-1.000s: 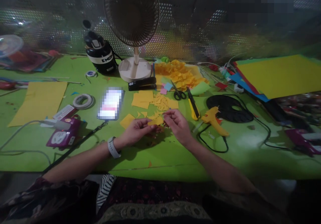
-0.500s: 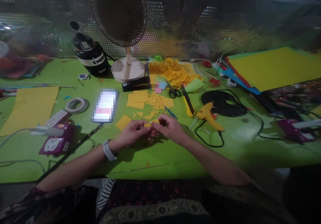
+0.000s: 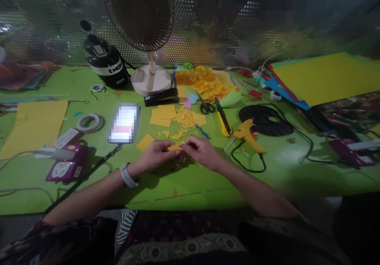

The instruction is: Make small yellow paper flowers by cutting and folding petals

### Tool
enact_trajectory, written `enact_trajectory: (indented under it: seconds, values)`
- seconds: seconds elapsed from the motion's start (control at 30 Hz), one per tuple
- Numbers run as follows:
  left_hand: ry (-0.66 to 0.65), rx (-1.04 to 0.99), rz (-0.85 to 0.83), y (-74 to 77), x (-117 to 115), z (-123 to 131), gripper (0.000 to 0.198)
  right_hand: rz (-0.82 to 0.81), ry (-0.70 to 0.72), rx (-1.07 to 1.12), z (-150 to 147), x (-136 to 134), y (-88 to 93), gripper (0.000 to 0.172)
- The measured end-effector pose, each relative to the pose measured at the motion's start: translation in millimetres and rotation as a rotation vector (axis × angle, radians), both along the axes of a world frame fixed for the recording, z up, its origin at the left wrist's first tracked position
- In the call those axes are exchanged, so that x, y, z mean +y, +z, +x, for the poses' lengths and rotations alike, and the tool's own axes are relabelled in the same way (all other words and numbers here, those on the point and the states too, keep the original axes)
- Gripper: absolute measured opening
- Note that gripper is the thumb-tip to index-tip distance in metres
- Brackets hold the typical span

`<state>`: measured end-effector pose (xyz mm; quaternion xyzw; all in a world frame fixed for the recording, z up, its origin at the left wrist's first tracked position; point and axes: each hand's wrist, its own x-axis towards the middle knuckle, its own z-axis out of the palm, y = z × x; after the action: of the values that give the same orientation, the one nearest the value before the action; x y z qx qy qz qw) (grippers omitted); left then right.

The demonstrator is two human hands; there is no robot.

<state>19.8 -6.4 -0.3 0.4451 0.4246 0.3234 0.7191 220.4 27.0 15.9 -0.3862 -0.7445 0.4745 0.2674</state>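
A small orange paper piece [image 3: 176, 146] is pinched between my two hands above the green table [image 3: 190, 193]. My left hand [image 3: 158, 154] grips its left end, thumb on top. My right hand [image 3: 199, 151] closes on its right end, fingertips touching those of the left. Just beyond lie cut orange scraps [image 3: 185, 117] and square orange sheets [image 3: 162, 114]. One more orange sheet [image 3: 146, 142] rests beside my left hand. Black scissors [image 3: 207, 106] and a yellow cutter [image 3: 225, 123] lie farther back.
A lit phone [image 3: 123, 123], a tape roll [image 3: 89, 122] and a purple socket box [image 3: 67, 164] are at the left. A yellow glue gun [image 3: 249, 135] with its cord lies right. Behind stand a fan [image 3: 151, 81], a black bottle [image 3: 108, 67] and orange paper flowers [image 3: 204, 82].
The fingers of both hands have closed in slightly around the paper piece, and the fingers beneath it show less. The view has shifted a little.
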Motion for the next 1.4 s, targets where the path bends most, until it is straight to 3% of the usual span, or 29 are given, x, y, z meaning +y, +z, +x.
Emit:
enact_trajectory:
  seconds: [0.1,0.2,0.4,0.57,0.83,1.03,1.23,1.4]
  values:
    - [-0.020,0.030,0.052,-0.1,1,-1,0.025,0.105,-0.002,-0.035,-1,-3,1.3,0.031]
    - [-0.023,0.066,0.098,4.1,5,-4,0.023,0.108,-0.044,-0.037,1,-1,2.6,0.032]
    - [0.018,0.102,0.116,12.4,11,-10,0.026,-0.163,-0.122,0.124,4,3,7.8,0.041]
    - [-0.045,0.114,0.153,10.1,10,-12,0.025,-0.419,0.019,0.188,5,6,8.4,0.036]
    - [-0.053,0.072,0.131,12.2,17,-18,0.024,-0.470,0.072,0.111,15,14,23.1,0.014]
    - [-0.088,0.026,0.095,12.3,17,-18,0.023,-0.504,0.123,0.066,21,18,26.2,0.010]
    - [-0.136,0.085,0.160,10.9,23,-27,0.023,-0.531,0.061,0.081,23,21,25.0,0.009]
    - [0.012,0.101,0.161,11.8,25,-28,0.026,-0.533,-0.086,0.195,19,18,16.9,0.016]
